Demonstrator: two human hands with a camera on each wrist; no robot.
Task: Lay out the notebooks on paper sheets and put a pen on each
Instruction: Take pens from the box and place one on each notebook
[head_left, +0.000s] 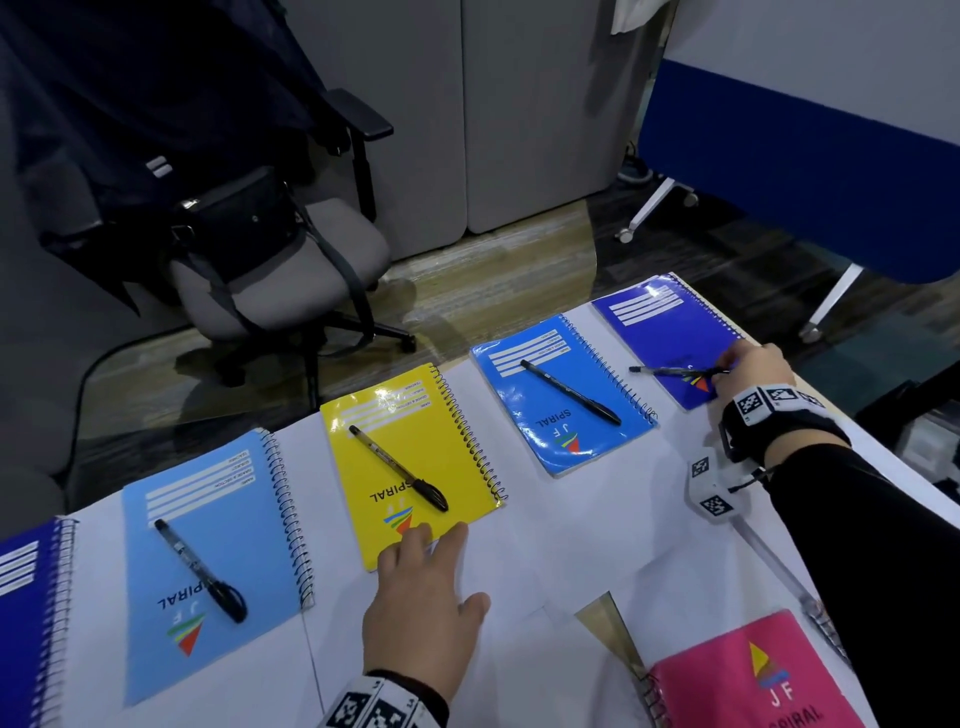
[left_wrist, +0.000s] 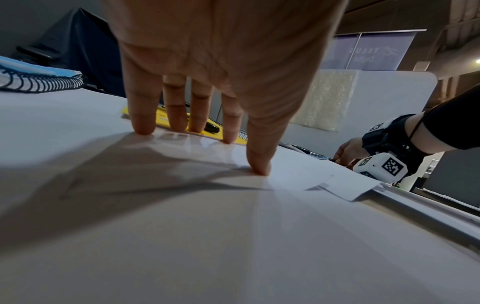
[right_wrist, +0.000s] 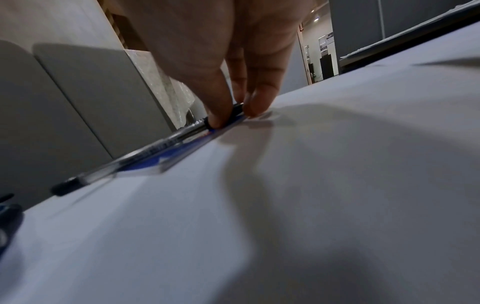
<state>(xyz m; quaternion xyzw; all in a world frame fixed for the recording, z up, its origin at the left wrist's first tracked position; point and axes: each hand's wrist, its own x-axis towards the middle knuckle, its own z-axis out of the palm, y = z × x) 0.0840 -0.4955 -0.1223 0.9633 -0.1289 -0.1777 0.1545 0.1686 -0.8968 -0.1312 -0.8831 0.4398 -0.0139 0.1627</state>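
Spiral notebooks lie in a row on white paper sheets. The light blue one, the yellow one and the mid-blue one each carry a black pen. On the dark blue notebook at the far right, a pen lies across the near corner, its tip overhanging. My right hand pinches its cap end; the right wrist view shows thumb and fingertips on that pen. My left hand rests flat on the paper, straight fingers touching the yellow notebook's near edge.
Another dark blue notebook is cut off at the left edge. A pink notebook lies front right, beside a gap in the sheets. Beyond the table's far edge stand an office chair with a black bag and a blue partition.
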